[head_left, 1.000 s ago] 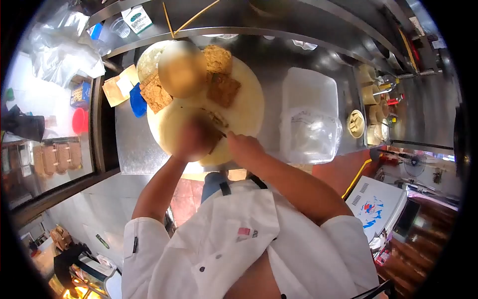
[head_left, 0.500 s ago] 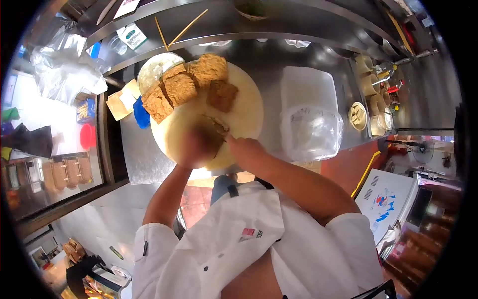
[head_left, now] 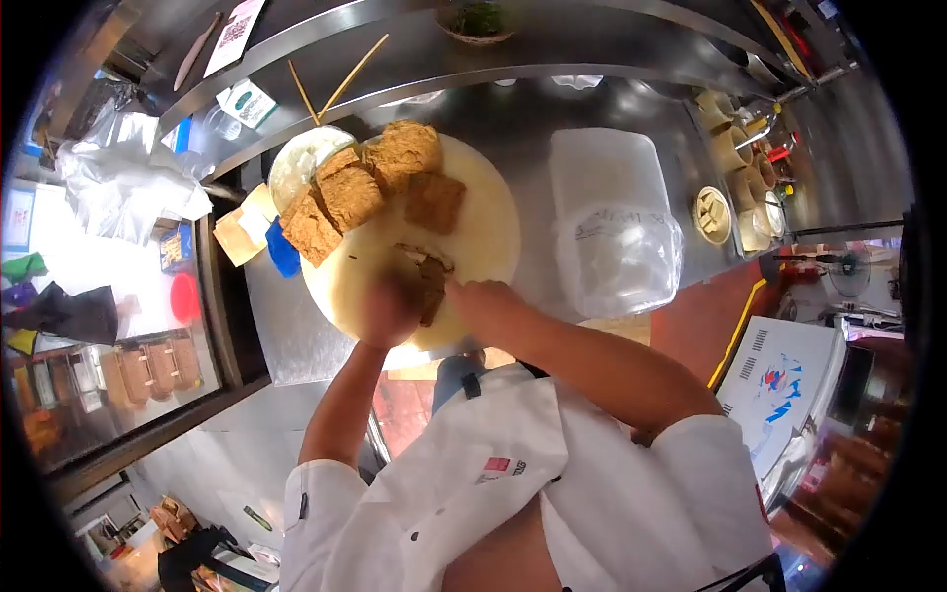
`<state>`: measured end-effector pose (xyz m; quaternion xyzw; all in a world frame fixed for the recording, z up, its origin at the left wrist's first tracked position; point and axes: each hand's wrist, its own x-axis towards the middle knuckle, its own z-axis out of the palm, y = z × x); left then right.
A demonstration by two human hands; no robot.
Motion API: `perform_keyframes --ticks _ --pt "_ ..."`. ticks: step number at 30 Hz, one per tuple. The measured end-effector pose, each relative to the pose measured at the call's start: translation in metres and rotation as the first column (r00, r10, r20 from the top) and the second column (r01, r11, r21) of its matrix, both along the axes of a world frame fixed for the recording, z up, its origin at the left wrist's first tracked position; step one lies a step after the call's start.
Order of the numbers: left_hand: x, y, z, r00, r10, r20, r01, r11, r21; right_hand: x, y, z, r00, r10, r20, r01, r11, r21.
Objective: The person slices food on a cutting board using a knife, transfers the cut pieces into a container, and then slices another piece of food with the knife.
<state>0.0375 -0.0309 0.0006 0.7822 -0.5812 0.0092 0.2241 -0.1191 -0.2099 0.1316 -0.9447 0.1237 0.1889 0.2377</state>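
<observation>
Several brown, crisp-looking food blocks (head_left: pixel 350 187) lie at the back left of a round pale board (head_left: pixel 493 217). A darker flat piece (head_left: pixel 434 202) rests just right of them. Near the board's front is a cut or opened brown piece (head_left: pixel 432 286) with a pale, crumbly edge. My left hand (head_left: pixel 388 308) is at its left side, smeared by blur, so its fingers cannot be made out. On its right side my right hand (head_left: pixel 485 304) is closed, fingers curled together; what it grips is hidden or too small to name.
A clear plastic container (head_left: pixel 612 163) with a bag over its front stands right of the board. Farther right are a small bowl (head_left: pixel 711 215) and several cups (head_left: pixel 730 148). A white bowl (head_left: pixel 301 148) touches the board's back left. Two sticks (head_left: pixel 350 81) lean at the shelf.
The blurred round shape over the blocks is gone since the oldest frame. My left hand has moved a little off the front piece, which shows more. The whole view has shifted slightly.
</observation>
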Motion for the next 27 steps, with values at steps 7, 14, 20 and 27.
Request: perform_keyframes --ticks 7,14,20,27 --pt "0.004 0.008 -0.009 0.998 -0.050 -0.047 0.052 0.998 0.042 0.006 0.014 -0.035 0.999 -0.045 -0.025 0.047 0.996 0.080" --pt "0.000 -0.010 0.017 1.000 0.002 0.028 0.001 0.995 -0.102 0.009 -0.002 -0.054 0.997 -0.080 -0.004 0.080 0.993 0.092" --pt "0.001 0.004 -0.007 1.000 -0.006 0.022 0.006 1.000 0.007 0.004 0.010 0.004 1.000 -0.023 0.017 0.022 0.998 0.052" --pt "0.002 -0.003 0.007 0.998 -0.034 0.046 0.033 0.999 0.020 0.015 0.013 -0.047 0.991 -0.129 -0.035 0.131 0.988 0.079"
